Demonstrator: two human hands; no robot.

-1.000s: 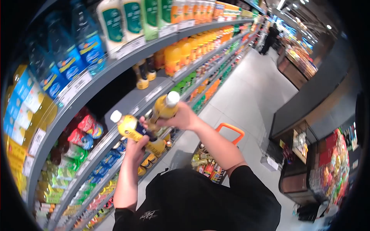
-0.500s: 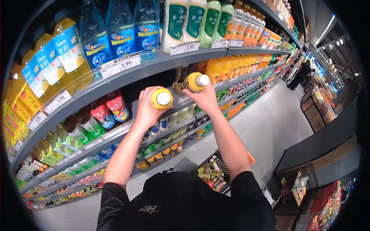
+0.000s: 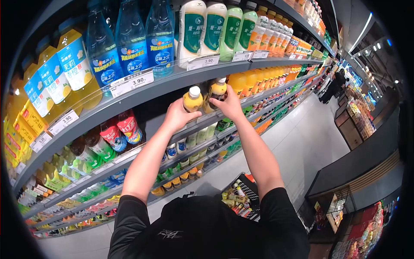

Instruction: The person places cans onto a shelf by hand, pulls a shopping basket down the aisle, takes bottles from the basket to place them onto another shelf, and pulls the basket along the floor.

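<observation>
My left hand (image 3: pixel 177 115) is wrapped round a yellow bottle with a white cap (image 3: pixel 193 99), held upright at the front of a shelf gap. Just right of it, my right hand (image 3: pixel 228 105) grips a second white-capped bottle (image 3: pixel 217 88), with a yellow top and a dark band lower down. This one sits partly inside the gap, beside a row of orange juice bottles (image 3: pixel 237 83). The lower parts of both bottles are hidden by my fingers and the shelf edge.
Above runs a shelf edge with price tags (image 3: pixel 132 83), carrying large blue bottles (image 3: pixel 161 41). Red-labelled bottles (image 3: pixel 128 125) stand left of the gap. A black basket (image 3: pixel 253 197) with several drinks is below my right arm. Dark-clothed people (image 3: pixel 334 86) are far down the aisle.
Both hands have moved the bottles forward towards the shelf gap. The bottles were tipped with caps towards me and now stand more upright. The left hand has shifted right, closer to the right one.
</observation>
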